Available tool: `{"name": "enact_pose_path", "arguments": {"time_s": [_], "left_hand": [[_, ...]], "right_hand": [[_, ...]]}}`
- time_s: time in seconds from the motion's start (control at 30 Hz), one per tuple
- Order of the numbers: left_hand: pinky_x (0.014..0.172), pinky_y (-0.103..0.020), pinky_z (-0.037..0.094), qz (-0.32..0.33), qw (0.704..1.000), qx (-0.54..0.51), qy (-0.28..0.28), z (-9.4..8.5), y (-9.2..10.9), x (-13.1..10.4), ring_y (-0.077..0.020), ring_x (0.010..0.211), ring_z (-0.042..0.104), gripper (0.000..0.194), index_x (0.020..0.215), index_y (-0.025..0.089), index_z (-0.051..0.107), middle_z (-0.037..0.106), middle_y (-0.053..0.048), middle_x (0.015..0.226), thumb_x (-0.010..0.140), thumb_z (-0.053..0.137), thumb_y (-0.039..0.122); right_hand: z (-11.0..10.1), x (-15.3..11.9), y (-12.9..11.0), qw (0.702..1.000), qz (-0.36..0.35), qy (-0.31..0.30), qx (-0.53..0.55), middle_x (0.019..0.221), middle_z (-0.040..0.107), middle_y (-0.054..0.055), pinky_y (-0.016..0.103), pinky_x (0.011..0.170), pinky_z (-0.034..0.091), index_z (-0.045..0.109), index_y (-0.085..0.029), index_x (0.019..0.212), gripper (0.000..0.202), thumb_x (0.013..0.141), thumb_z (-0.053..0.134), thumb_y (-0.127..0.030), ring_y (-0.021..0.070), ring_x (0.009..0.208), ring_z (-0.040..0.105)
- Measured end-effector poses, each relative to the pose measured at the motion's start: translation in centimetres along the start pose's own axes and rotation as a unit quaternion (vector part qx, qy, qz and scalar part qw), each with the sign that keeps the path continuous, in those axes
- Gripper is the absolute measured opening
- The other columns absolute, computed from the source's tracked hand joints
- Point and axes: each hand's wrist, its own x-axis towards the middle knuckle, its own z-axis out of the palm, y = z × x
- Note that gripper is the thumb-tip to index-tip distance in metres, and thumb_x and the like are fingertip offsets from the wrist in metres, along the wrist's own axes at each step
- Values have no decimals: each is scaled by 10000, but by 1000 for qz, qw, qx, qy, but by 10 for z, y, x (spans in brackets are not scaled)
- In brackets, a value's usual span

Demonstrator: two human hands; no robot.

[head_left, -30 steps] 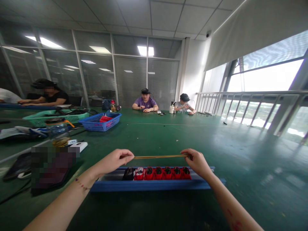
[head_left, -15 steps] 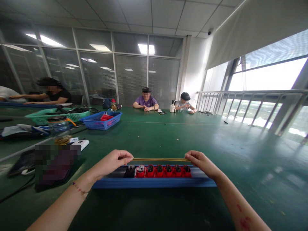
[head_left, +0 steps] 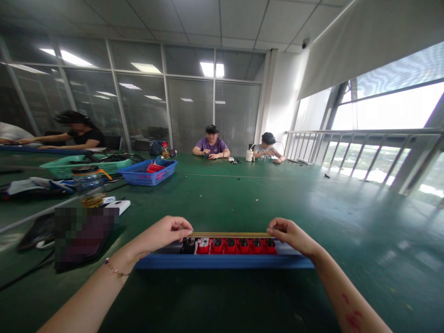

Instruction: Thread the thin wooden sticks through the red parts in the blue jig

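Observation:
Several thin yellow strands (head_left: 230,235) run taut and nearly level between my two hands. My left hand (head_left: 174,227) pinches their left end between thumb and fingertips, and my right hand (head_left: 281,228) pinches the right end likewise. Just below the strands a long blue tray (head_left: 224,262) lies on the table, parallel to them. Inside it stands a row of several red blocks (head_left: 231,248) with dark tops, partly covered by the strands. At the row's left end sits a black piece (head_left: 188,246). Whether the strands touch the block tops I cannot tell.
To the left lie a dark flat case (head_left: 85,240), a white device (head_left: 122,206) and a lidded jar (head_left: 89,187). Farther back are a blue basket (head_left: 147,177) and a green basket (head_left: 55,171). Co-workers sit at the table's far side and left.
The yellow strands have come down closer to the red blocks, now crossing their upper edges in view. Both hands keep their pinch. The camera view has shifted slightly.

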Motion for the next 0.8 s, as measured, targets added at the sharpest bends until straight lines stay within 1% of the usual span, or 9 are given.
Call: {"name": "enact_pose_path", "arguments": {"time_s": [0.13, 0.2, 0.33, 0.47, 0.67, 0.8], "left_hand": [[474, -186, 342, -7, 999, 38, 4, 3, -6, 1, -105, 545, 494, 425, 877, 170, 567, 597, 0, 663, 700, 470, 544], [453, -184, 316, -5, 999, 51, 5, 5, -8, 2, -97, 507, 465, 432, 859, 165, 559, 588, 4, 631, 707, 452, 556], [495, -192, 340, 13, 998, 63, 5, 6, -9, 2, -111, 548, 491, 411, 830, 167, 546, 589, 5, 620, 725, 437, 549], [538, -202, 364, 26, 997, 69, 0, 6, -7, 2, -129, 605, 526, 397, 841, 171, 546, 598, 2, 651, 741, 423, 535], [546, -203, 369, 35, 995, 91, 0, 7, -4, 2, -136, 616, 537, 404, 839, 172, 561, 605, -1, 669, 746, 410, 535], [534, -201, 361, 40, 991, 128, 16, 6, 0, 1, -137, 594, 535, 412, 810, 175, 586, 606, 1, 645, 741, 411, 542]], "right_hand": [[-2, -2, 4, 998, 21, -38, -35, 554, 460, -50, 181, 438, 280, 468, -163, 834, 306, 741, 546, -444, 66, 480, 382], [-3, -3, 5, 997, 27, -49, -52, 541, 462, -51, 181, 438, 280, 458, -167, 842, 307, 750, 533, -450, 69, 477, 387], [-3, -3, 5, 995, 33, -52, -75, 545, 472, -47, 181, 440, 287, 456, -172, 838, 313, 756, 515, -469, 75, 483, 401], [-2, -3, 5, 994, 26, -62, -81, 553, 477, -45, 182, 445, 299, 461, -174, 863, 311, 776, 483, -471, 76, 483, 403], [-3, -3, 7, 994, 27, -72, -75, 564, 460, -43, 187, 445, 309, 475, -172, 904, 313, 789, 465, -463, 76, 483, 397], [-3, -2, 8, 995, 23, -68, -76, 567, 448, -46, 188, 448, 311, 485, -171, 908, 314, 780, 481, -458, 77, 490, 397]]}}
